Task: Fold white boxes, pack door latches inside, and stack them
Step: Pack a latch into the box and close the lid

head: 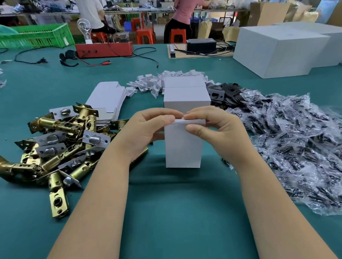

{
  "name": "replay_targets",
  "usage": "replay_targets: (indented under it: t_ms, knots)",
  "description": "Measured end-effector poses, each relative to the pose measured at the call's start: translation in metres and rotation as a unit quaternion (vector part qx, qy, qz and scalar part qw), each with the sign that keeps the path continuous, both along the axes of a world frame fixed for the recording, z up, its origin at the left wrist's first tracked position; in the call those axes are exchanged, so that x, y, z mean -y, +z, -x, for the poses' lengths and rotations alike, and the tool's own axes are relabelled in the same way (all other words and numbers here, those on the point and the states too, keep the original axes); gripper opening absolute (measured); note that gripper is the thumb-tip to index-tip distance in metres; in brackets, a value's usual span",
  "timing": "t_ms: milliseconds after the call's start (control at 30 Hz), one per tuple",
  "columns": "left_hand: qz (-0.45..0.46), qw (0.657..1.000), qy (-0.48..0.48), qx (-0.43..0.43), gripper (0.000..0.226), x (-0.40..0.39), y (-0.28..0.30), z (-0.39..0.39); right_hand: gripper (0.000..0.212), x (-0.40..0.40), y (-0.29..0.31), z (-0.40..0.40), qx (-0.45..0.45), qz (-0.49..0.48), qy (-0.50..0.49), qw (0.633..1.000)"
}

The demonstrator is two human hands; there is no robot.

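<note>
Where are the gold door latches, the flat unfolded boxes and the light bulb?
door latches point(54, 143): head view, middle of the pile.
flat boxes point(107, 97): head view, top sheet.
light bulb point(84, 28): head view, glass.

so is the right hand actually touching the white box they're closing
Touching. The head view shows the right hand pinching the top flap of the upright white box, thumb in front, fingers over the edge.

white box point(183, 147) upright, top flap closing | brass latches point(54, 143) piled left
</note>
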State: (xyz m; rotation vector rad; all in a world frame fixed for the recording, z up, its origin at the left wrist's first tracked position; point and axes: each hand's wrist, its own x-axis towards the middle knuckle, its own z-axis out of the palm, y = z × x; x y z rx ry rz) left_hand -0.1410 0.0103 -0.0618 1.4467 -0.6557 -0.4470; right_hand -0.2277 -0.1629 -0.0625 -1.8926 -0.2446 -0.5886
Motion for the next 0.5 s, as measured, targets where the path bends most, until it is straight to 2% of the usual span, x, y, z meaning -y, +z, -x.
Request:
replay_targets:
  t_ms: [100, 233, 367, 500]
  knots:
    - [0.010, 1.000, 0.022, -0.001, 0.020, 0.003, -0.001, 0.001, 0.029, -0.002, -0.002, 0.000, 0.044, 0.040, -0.030, 0.998]
    - [0.014, 0.997, 0.072, -0.002, 0.013, 0.011, -0.001, 0.007, 0.033, -0.009, -0.007, -0.004, 0.053, -0.030, -0.041, 0.997]
    - [0.026, 0.991, 0.130, -0.013, 0.016, 0.027, -0.002, 0.016, 0.030, -0.008, -0.007, -0.008, 0.003, -0.140, 0.000, 0.990]
    - [0.034, 0.986, 0.154, 0.045, 0.015, 0.036, -0.006, 0.025, 0.030, -0.007, -0.010, -0.009, -0.001, -0.184, 0.037, 0.982]
